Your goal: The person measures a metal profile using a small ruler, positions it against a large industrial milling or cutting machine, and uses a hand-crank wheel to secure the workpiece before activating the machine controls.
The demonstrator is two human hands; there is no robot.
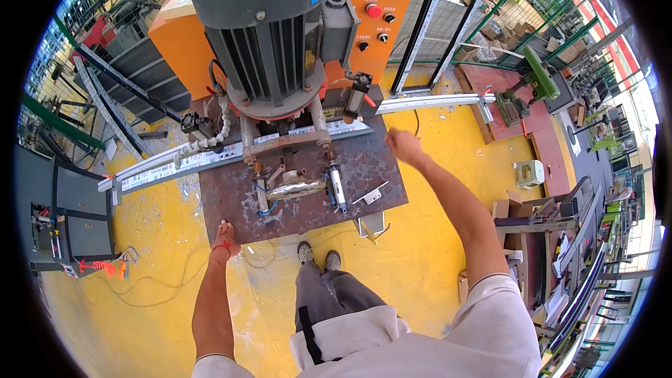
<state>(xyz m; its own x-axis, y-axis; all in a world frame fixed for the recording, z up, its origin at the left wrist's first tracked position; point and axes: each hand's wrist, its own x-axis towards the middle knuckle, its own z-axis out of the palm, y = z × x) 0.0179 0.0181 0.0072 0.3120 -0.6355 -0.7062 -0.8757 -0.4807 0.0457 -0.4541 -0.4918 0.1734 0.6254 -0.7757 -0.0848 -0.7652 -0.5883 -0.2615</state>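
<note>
My left hand rests at the left front corner of a dark, worn metal table, its fingers stretched forward and holding nothing visible. A red band is on that wrist. Beyond the table's right edge, my right hand is raised with its fingers curled; whatever may be in them is hidden. A machine with a large grey motor stands over the table. Below the motor sits a round metal disc between two cylinders. A long white-and-silver profile lies across the table behind it, under the motor.
Behind the motor is an orange control cabinet with a red button. A small metal bracket lies on the table. A green machine stands at the far right, a grey cabinet at the left. A cable crosses the yellow floor.
</note>
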